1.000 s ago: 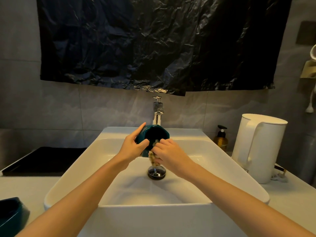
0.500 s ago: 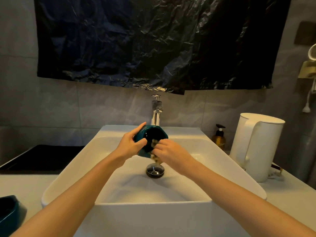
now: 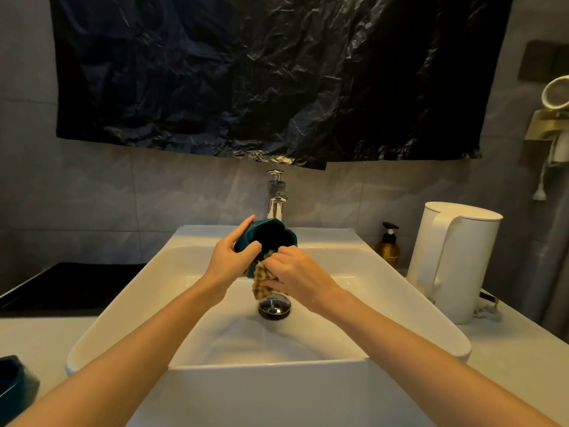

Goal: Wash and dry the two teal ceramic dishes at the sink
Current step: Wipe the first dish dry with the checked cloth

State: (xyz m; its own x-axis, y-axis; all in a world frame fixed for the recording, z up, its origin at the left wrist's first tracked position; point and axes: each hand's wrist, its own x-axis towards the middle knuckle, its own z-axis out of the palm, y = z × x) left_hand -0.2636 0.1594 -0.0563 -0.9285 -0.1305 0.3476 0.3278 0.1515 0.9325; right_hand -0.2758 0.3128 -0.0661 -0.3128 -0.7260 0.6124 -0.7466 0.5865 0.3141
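Teal ceramic dish, in hand [image 3: 271, 238]: held in the air over the basin at 12 o'clock of the drain, just in front of the faucet [image 3: 277, 195]. It is tilted so that its dark interior faces the person, which exposes the inside and the rim to scrubbing.
Left hand [image 3: 229, 257]: closed round the outer wall of the dish, thumb near the rim and fingers behind. This grip steadies the dish against the rubbing force.
Right hand [image 3: 300, 272]: fingers curled, pinching a yellow scrubbing pad [image 3: 261, 280] against the lower rim of the dish. The free end of the pad hangs below the dish.
Sink [image 3: 184, 272]: white rectangular basin. The work is kept above it, probably so that drips fall towards the drain stopper [image 3: 274, 306], directly beneath the hands.
Water: no stream is visible from the faucet.
Second teal dish [image 3: 15, 383]: on the counter at 8 o'clock of the sink, well apart from the hands and cut by the frame edge. Whether it is washed cannot be told.
Step in hand: washing the first dish, judged. Rinsing and drying are not yet done.
Surroundings: white kettle [image 3: 455, 257] at 3 o'clock, amber pump bottle [image 3: 388, 246] at 2 o'clock, black tray [image 3: 67, 285] at 9 o'clock.
Risk: wet glazed ceramic is likely slippery, so a firm left-hand grip is required.
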